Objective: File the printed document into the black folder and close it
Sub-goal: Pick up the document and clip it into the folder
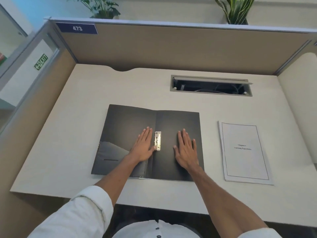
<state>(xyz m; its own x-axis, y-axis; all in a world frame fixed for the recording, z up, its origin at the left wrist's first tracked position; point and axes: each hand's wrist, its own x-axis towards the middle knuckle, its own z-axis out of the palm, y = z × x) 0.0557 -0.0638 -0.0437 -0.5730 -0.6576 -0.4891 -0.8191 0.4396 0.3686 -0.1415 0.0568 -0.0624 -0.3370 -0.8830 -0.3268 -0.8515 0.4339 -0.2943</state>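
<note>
Black folder [149, 143] opened flat at frame centre; filing not yet begun.
Left hand [143, 147] and right hand [186, 151] spread flat, apart, beside metal clip [158, 141]; printed document [244, 152] at right, unfiled.

Left hand [143, 146] and right hand [186, 150] lie flat, palms down (fingers extended).

Desk [82, 117] bare left of open black folder [127, 121], also behind it up to partition wall [171, 48]. Open cable hatch [211, 86] sunk in desk at back right, raised lid on far edge. Narrow bare strip between folder and printed document [243, 152]. Both hands flat on folder: left hand [143, 148] beside metal clip [158, 140], right hand [186, 150] on right leaf. Side partitions wall desk left and right.
</note>
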